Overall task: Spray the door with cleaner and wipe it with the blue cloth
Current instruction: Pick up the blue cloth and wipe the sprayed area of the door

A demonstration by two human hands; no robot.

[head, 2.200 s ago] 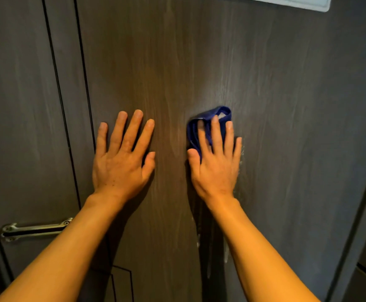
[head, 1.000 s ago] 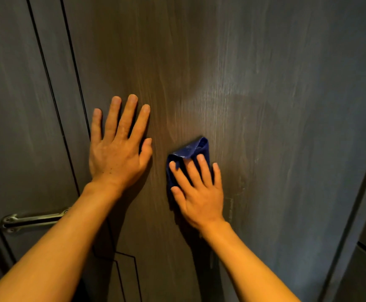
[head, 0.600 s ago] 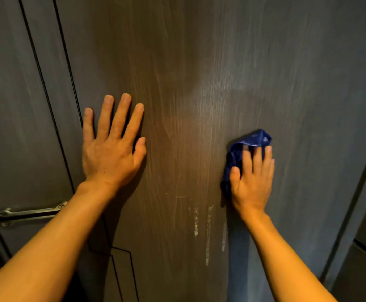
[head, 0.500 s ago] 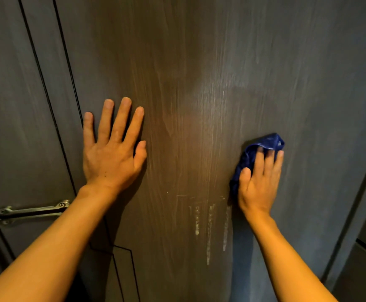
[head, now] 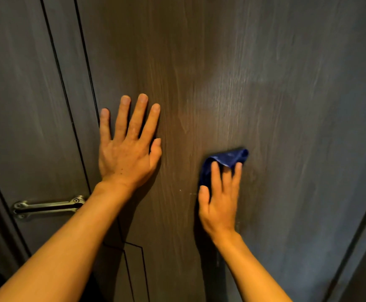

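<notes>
While the left hand (head: 127, 147) lies flat and open against the dark wood-grain door (head: 286, 105), fingers spread and grasping nothing, the right hand (head: 219, 199) presses the bunched blue cloth (head: 227, 159) onto the panel just to its right. The cloth sits between the right fingers and the door, its upper fold showing above the fingertips; the fingers are laid over it rather than curled round it, so it is pinned by pressure and not truly gripped. A metal handle (head: 46, 207) sits low on the left, partly behind the left forearm. No spray bottle is in view, and I judge the spraying done and the wiping under way.

Several things could go wrong from here. Because the cloth is only pressed flat, a quick stroke or lighter pressure may let it slide out from under the fingers and drop. A wad this small covers little, so streaks may remain between passes. If the door is unlatched, which cannot be told, the push of both palms may swing it.
</notes>
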